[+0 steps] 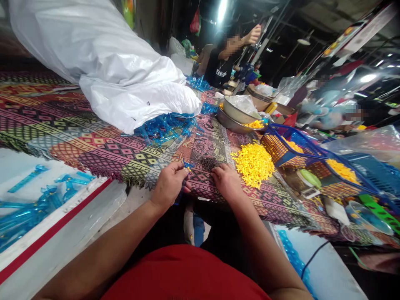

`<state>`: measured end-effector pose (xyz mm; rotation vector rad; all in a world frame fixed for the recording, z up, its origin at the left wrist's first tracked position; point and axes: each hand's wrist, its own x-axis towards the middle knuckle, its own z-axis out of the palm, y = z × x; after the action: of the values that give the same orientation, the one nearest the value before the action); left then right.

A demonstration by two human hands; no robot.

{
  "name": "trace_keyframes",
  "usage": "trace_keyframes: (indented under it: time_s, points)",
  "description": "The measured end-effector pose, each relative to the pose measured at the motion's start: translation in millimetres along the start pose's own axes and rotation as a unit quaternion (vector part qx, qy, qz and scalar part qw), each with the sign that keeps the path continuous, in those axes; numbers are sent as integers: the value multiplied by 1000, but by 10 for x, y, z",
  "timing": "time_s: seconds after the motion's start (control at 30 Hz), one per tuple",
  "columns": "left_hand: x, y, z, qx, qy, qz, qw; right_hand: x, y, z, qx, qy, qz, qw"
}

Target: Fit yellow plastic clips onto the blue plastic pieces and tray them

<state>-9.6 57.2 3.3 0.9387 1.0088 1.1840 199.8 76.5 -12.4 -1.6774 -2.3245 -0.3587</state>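
Pinched between the thumb and fingers of my left hand [170, 184] is a small blue plastic part [188, 165] with a bit of yellow at its end. My right hand [227, 180] rests on the cloth with curled fingertips at the edge of a small heap of tiny dark metal pieces [208, 163], too small to name. Whether those fingertips hold a piece is hidden. Just right of that hand lies a heap of small yellow plastic pieces [254, 164]. Beyond my hands, clear blue plastic parts [165, 128] spill from the mouth of a white sack [137, 98].
A patterned cloth [103, 146] covers the table. Metal bowls [236, 114] and blue baskets [289, 143] with yellow pieces stand at the right. White foam boxes [103, 216] flank me; the left one holds blue parts. Across the table a person [218, 68] raises an arm.
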Motion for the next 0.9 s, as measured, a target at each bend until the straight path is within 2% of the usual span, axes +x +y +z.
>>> trace_keyframes:
  time_s: [0.17,0.4,0.5,0.63,0.73,0.9]
  points:
    - [75,-20,-12,4,11,-22,1000,48,33,-3,18,-28,-14,999]
    - [85,-5,-21,9,4,-33,999,-57,126,27,45,-28,-18,998]
    - [90,-18,-27,5,2,-32,999,-65,113,21,77,-6,-12,997]
    - [92,-39,-38,4,1,-29,1000,-53,50,-51,206,41,11,978]
    - [61,-49,-25,17,-3,-21,1000,-66,-45,-117,356,29,73,931]
    - [-40,-35,47,60,-14,-10,998,-109,-278,-161,624,-16,158,765]
